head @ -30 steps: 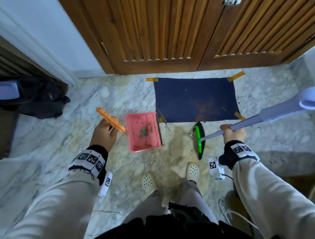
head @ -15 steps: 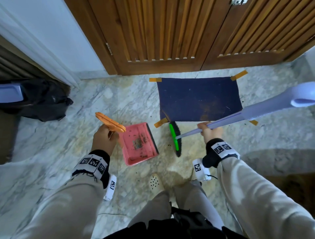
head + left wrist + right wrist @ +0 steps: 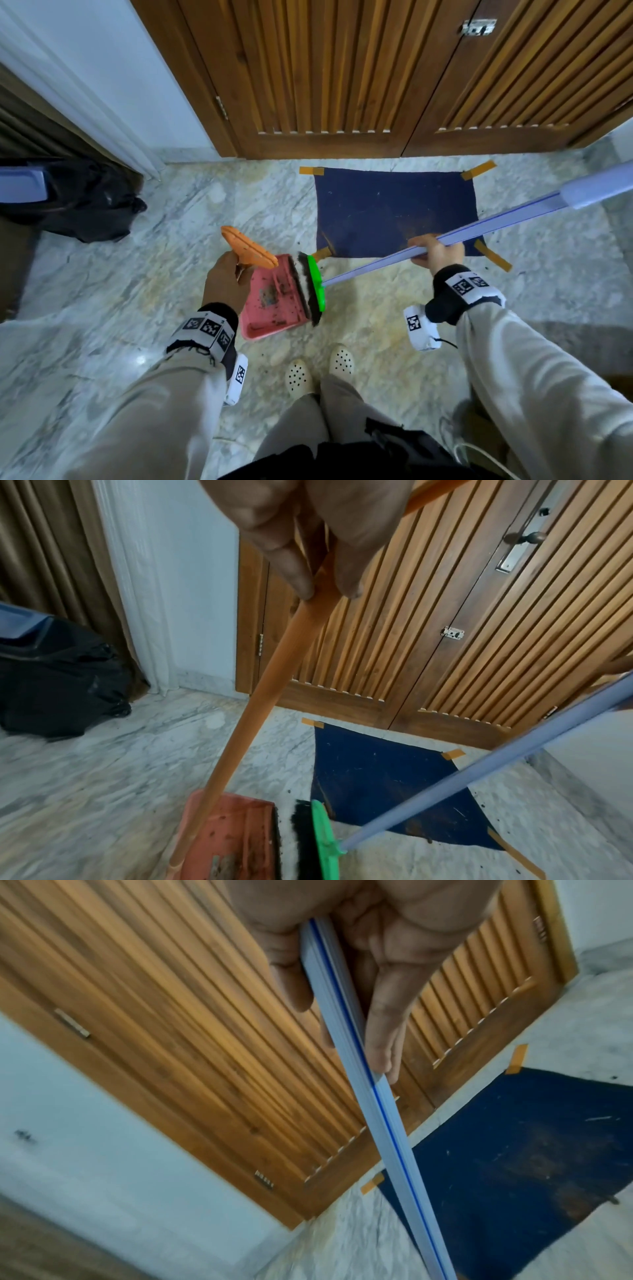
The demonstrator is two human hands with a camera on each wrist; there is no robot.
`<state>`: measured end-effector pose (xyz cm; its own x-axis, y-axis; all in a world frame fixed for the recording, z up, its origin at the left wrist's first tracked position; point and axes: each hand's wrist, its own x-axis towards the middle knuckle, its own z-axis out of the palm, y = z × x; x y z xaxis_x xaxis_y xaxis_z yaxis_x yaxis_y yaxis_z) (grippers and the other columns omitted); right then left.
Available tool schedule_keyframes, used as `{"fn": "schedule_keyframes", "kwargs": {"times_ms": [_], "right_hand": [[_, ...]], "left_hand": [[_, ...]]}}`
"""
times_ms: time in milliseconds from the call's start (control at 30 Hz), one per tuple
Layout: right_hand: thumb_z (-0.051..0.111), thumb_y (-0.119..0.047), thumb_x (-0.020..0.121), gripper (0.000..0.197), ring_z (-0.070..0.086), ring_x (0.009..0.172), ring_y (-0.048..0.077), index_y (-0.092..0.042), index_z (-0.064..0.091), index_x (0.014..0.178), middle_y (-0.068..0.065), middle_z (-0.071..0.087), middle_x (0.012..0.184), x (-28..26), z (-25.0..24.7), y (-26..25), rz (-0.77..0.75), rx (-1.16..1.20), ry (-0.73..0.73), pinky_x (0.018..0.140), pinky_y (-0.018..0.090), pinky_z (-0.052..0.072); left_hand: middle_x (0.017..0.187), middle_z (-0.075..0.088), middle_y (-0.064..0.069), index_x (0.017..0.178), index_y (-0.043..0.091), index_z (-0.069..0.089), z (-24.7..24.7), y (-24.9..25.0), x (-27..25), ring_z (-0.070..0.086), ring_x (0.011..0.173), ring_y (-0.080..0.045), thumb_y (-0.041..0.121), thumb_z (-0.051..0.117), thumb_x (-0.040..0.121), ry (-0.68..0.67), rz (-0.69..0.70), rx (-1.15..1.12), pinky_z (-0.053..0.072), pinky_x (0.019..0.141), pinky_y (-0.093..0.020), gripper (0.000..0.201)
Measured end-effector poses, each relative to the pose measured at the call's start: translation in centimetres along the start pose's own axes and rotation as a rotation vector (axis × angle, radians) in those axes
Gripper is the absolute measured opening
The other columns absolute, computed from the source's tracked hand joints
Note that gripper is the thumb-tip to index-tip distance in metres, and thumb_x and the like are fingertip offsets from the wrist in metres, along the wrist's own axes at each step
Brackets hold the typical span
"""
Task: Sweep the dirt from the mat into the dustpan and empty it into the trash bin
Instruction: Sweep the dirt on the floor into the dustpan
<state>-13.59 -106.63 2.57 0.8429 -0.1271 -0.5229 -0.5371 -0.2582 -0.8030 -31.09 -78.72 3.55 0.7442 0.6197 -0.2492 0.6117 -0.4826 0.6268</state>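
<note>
Both hands gripping: left hand (image 3: 224,281) orange dustpan handle (image 3: 248,251), right hand (image 3: 436,251) ribbed broom pole (image 3: 370,267).

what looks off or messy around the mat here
The mat carries a brownish smear near its front edge, and its front-left tape tab looks peeled and skewed. Dark specks lie on the marble floor beside the dustpan, outside it.
</note>
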Motion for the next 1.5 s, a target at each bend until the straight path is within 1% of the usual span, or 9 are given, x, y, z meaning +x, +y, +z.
{"fn": "schedule_keyframes", "kwargs": {"times_ms": [233, 400, 500, 633, 867, 1000, 1100, 1233, 1500], "right_hand": [[0.057, -0.007, 0.073, 0.007, 0.063, 0.071, 0.029, -0.005, 0.063, 0.073, 0.011, 0.061, 0.071, 4.5, -6.4, -3.9, -0.058, -0.051, 0.094, 0.046, 0.021, 0.052], [0.063, -0.024, 0.061, 0.010, 0.067, 0.078, 0.037, -0.017, 0.070, 0.061, 0.015, 0.067, 0.073, 4.8, -4.7, -3.2, -0.128, -0.184, 0.098, 0.074, 0.045, 0.058], [0.066, -0.025, 0.066, 0.018, 0.065, 0.079, 0.036, -0.025, 0.063, 0.048, 0.014, 0.068, 0.073, 4.1, -1.6, -1.4, -0.136, -0.287, 0.011, 0.081, 0.048, 0.055], [0.064, -0.018, 0.075, 0.014, 0.062, 0.075, 0.034, -0.012, 0.067, 0.062, 0.019, 0.067, 0.073, 1.9, 3.7, 1.1, -0.185, -0.402, -0.180, 0.075, 0.046, 0.053], [0.065, -0.012, 0.074, 0.013, 0.061, 0.075, 0.041, -0.008, 0.065, 0.061, 0.013, 0.060, 0.067, -0.4, 7.8, 2.1, -0.039, -0.231, -0.367, 0.078, 0.049, 0.055], [0.057, 0.003, 0.076, 0.024, 0.061, 0.062, 0.025, -0.008, 0.062, 0.055, 0.009, 0.063, 0.061, 1.2, 6.7, -0.8, -0.054, -0.111, -0.270, 0.060, 0.031, 0.054], [0.054, 0.000, 0.073, 0.012, 0.062, 0.064, 0.027, -0.001, 0.063, 0.065, 0.016, 0.063, 0.073, 2.7, 5.6, -2.8, -0.042, -0.077, -0.178, 0.051, 0.023, 0.053], [0.054, -0.003, 0.071, 0.012, 0.062, 0.071, 0.032, 0.001, 0.064, 0.066, 0.022, 0.064, 0.079, 3.7, 4.8, -4.6, -0.088, -0.063, -0.100, 0.066, 0.038, 0.057], [0.063, -0.007, 0.071, 0.012, 0.064, 0.074, 0.031, -0.011, 0.064, 0.060, 0.011, 0.062, 0.067, 3.1, 4.2, -6.4, -0.199, -0.140, -0.022, 0.074, 0.039, 0.059]], "left_hand": [[0.105, 0.061, -0.015, 0.102, 0.004, 0.057, 1.1, 1.6, 0.3, 0.058, 0.095, -0.029, 0.012, 0.050, 0.090, 0.050, -0.044, -0.075, 0.044, 0.082, -0.033, 0.016], [0.103, 0.060, -0.016, 0.098, 0.002, 0.057, 1.5, 1.7, 0.3, 0.056, 0.089, -0.026, 0.009, 0.050, 0.090, 0.061, -0.054, -0.064, 0.041, 0.079, -0.031, 0.013], [0.103, 0.060, -0.018, 0.099, 0.000, 0.058, 1.3, 1.3, 0.8, 0.051, 0.085, -0.021, 0.008, 0.052, 0.090, 0.070, -0.078, -0.056, 0.038, 0.078, -0.030, 0.014], [0.102, 0.062, -0.020, 0.099, -0.004, 0.059, 0.9, 0.4, 1.4, 0.048, 0.083, -0.018, 0.008, 0.054, 0.089, 0.090, -0.073, -0.009, 0.035, 0.077, -0.027, 0.016], [0.103, 0.063, -0.020, 0.100, -0.004, 0.060, 0.9, -0.6, 1.6, 0.058, 0.092, -0.031, 0.005, 0.057, 0.087, 0.073, -0.082, 0.002, 0.037, 0.077, -0.026, 0.016], [0.097, 0.060, -0.009, 0.101, 0.000, 0.060, 0.2, -0.8, 1.9, 0.050, 0.084, -0.017, 0.005, 0.054, 0.088, 0.109, -0.132, -0.057, 0.038, 0.079, -0.025, 0.015], [0.098, 0.059, -0.009, 0.104, 0.003, 0.059, -0.7, -1.1, 2.1, 0.055, 0.087, -0.023, 0.004, 0.048, 0.090, 0.131, -0.184, -0.048, 0.040, 0.079, -0.028, 0.017], [0.104, 0.063, -0.015, 0.109, 0.003, 0.057, -2.0, -3.2, 1.3, 0.061, 0.097, -0.031, 0.002, 0.049, 0.089, 0.159, -0.209, 0.024, 0.044, 0.079, -0.033, 0.022], [0.109, 0.063, -0.028, 0.113, -0.002, 0.057, -5.4, -6.6, -1.1, 0.059, 0.103, -0.042, 0.006, 0.057, 0.089, 0.275, -0.308, 0.019, 0.046, 0.083, -0.044, 0.026]]}}
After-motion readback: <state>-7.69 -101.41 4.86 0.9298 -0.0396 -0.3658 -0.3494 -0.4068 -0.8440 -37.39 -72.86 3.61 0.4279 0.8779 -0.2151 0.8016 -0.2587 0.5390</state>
